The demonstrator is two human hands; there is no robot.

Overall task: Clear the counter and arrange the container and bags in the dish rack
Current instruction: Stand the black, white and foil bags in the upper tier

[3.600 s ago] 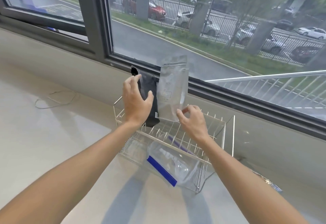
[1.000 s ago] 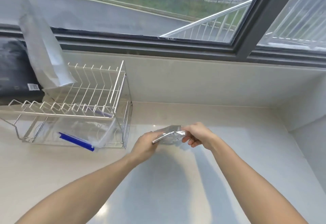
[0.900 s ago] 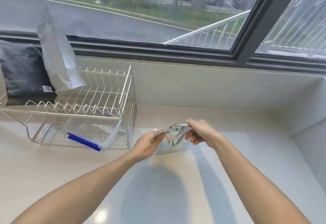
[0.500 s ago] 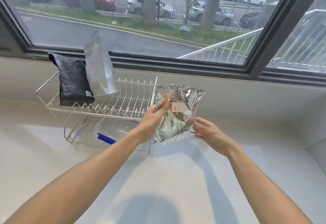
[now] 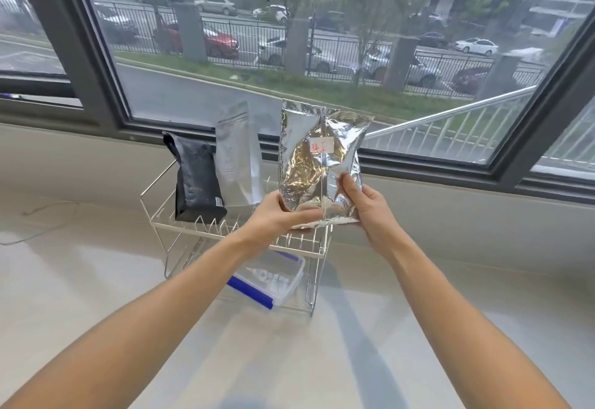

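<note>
While you hold the foil bag (image 5: 318, 170) above the right end of the dish rack (image 5: 180, 231), the head view shows the rack's upper tier open on that side: bare wire tines lie under and just right of your hands. The black bag (image 5: 196, 183) and the grey pouch (image 5: 238, 160) stand upright at the left end, side by side, near the window frame (image 5: 96, 64). The pale counter (image 5: 289, 360) spreads wide in front of and to the right of the rack.

The foil bag stands upright, long axis vertical, its white label with red marks facing you, top edge against the window glass.

Your left hand (image 5: 277, 218) grips the bag's lower left corner, thumb along the bottom seam. Your right hand (image 5: 370, 205) holds the lower right edge, thumb on the front face.

The clear container (image 5: 273, 276) with a blue clip sits on the rack's lower tier.
</note>
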